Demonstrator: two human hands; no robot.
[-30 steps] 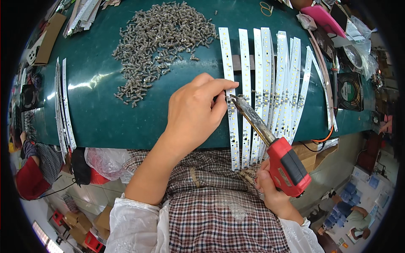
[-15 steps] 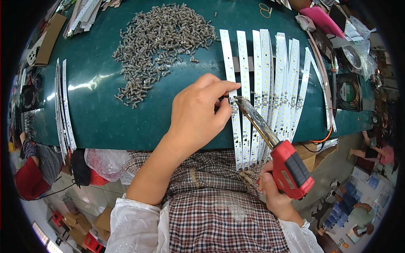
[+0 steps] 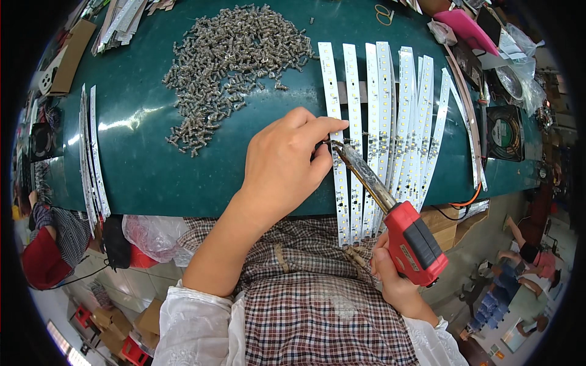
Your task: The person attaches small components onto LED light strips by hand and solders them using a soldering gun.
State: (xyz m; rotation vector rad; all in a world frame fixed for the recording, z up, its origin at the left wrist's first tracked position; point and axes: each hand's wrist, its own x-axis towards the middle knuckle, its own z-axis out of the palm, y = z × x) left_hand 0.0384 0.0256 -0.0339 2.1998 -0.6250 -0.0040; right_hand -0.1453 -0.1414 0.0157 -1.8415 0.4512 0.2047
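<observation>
My left hand [image 3: 287, 161] rests on the green table [image 3: 152, 165] and pinches a small metal part against the leftmost white LED strip [image 3: 334, 116]. My right hand [image 3: 390, 277] grips a red soldering gun [image 3: 410, 239] below the table's near edge. Its long tip [image 3: 339, 148] touches the same strip right at my left fingertips. Several more white LED strips [image 3: 403, 122] lie side by side to the right of that one. A big heap of small grey metal parts [image 3: 232, 55] sits on the table beyond my left hand.
A stack of white strips [image 3: 91, 158] lies along the table's left edge. A black fan [image 3: 503, 131], a pink item [image 3: 467, 30] and plastic bags crowd the right end. Cardboard and more strips [image 3: 116, 27] sit far left. People sit on the floor at lower right [image 3: 519, 274].
The soldering gun has shifted slightly down and right in my right hand, its tip still at the strip. My left hand stays pinched at the same spot.
</observation>
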